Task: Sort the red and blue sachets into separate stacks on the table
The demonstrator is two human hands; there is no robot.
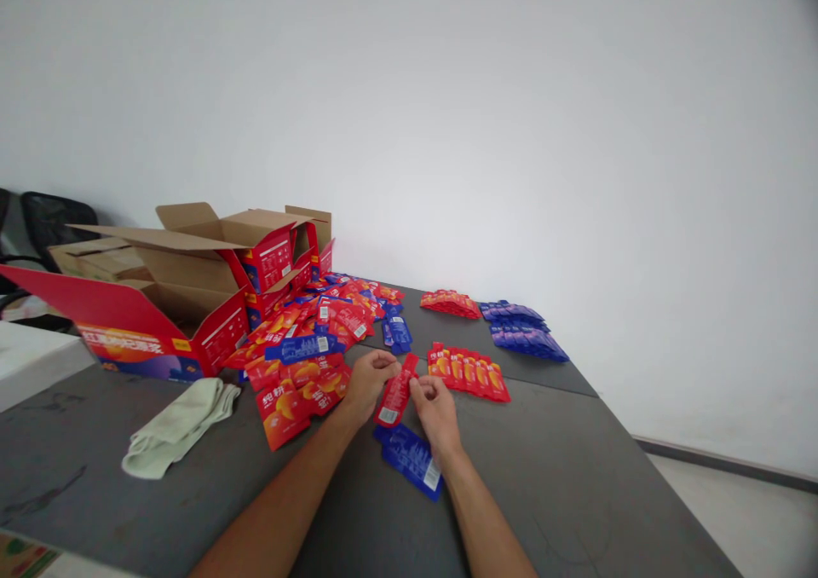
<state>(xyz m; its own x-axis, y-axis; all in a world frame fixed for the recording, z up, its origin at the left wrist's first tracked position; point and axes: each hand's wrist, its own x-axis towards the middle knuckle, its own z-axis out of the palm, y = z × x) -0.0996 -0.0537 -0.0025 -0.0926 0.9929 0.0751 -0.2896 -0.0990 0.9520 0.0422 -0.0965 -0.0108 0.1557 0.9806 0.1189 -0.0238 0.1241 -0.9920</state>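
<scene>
Between my two hands is a red pouch (394, 397), its back with a barcode facing up. My left hand (371, 382) pinches its upper left edge, and my right hand (436, 409) grips the upper right edge. Just below it a blue pouch (412, 459) lies on the table, also barcode side up. Beyond my right hand, several red pouches (469, 373) overlap in a neat row. To the left of my left hand spreads a loose heap of red and blue pouches (307, 373).
Open red cartons (217, 339) stand at the left behind the heap. A folded pale green cloth (179, 424) lies on the grey table (575, 467). Farther back are a stack of red pouches (449, 303) and rows of blue pouches (527, 339), near the white wall (511, 135).
</scene>
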